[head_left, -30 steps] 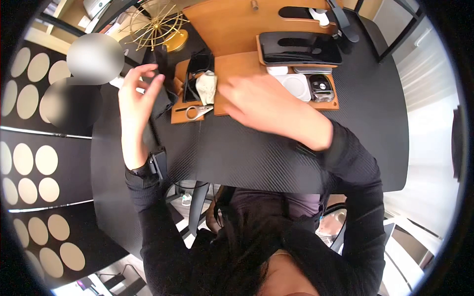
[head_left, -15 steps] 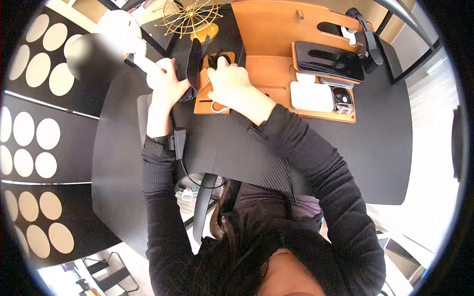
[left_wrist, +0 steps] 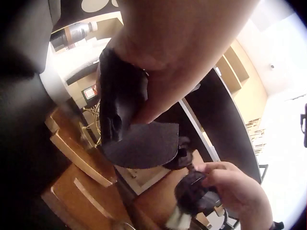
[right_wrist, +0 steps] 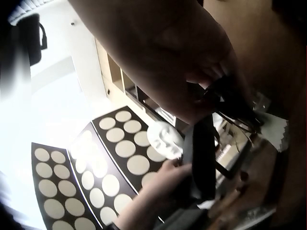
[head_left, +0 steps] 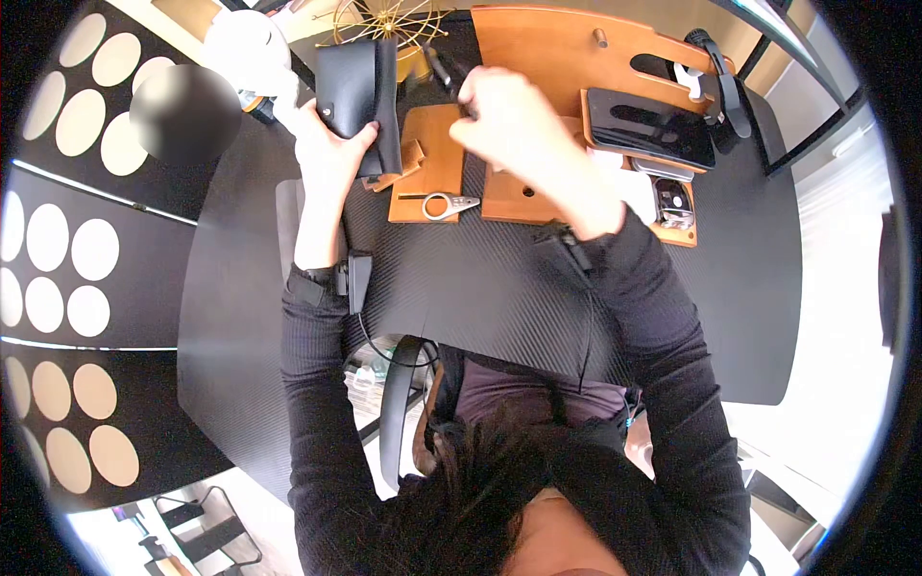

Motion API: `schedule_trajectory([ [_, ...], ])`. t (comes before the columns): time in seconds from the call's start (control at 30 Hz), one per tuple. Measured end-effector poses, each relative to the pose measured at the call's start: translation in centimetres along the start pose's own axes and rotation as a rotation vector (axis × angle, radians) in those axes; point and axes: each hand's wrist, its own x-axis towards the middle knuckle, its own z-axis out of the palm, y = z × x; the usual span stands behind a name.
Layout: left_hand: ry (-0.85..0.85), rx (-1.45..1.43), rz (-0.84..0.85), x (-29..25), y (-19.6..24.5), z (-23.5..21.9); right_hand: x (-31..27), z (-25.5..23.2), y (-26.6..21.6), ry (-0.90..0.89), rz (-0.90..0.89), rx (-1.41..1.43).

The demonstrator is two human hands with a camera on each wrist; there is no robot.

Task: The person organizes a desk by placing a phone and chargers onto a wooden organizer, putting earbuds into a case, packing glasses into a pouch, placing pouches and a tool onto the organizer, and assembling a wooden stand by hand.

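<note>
My left hand (head_left: 331,144) holds a black leather glasses case (head_left: 355,86), its thumb across the front near a small metal snap. In the left wrist view the case's flap (left_wrist: 144,146) hangs open. My right hand (head_left: 519,115), to the right of the case, pinches dark sunglasses (head_left: 440,72) that are blurred in the head view. The sunglasses' dark lenses (left_wrist: 192,191) show under its fingers in the left wrist view. Below them on the wooden organizer (head_left: 427,144) lies a silver ring-handled tool (head_left: 447,204).
A phone (head_left: 648,125) leans on the organizer's ledge, with a watch (head_left: 674,204) below it and headphones (head_left: 725,86) hung at the right. A gold wire ornament (head_left: 384,24) stands behind the case. A white mannequin head (head_left: 248,58) is at the left. A pale cloth (right_wrist: 274,132) lies by the right hand.
My right hand has reached into the organizer's left tray, lifted out the sunglasses and drawn back up and right. My left hand, empty at first, now holds the black case up.
</note>
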Motion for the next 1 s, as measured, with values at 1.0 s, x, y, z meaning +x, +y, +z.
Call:
schedule_trajectory([
  [1.0,-0.198,-1.307,-0.201,-4.7,13.3,0.7,-2.6,-2.9,0.1,0.066,-0.245,0.489],
])
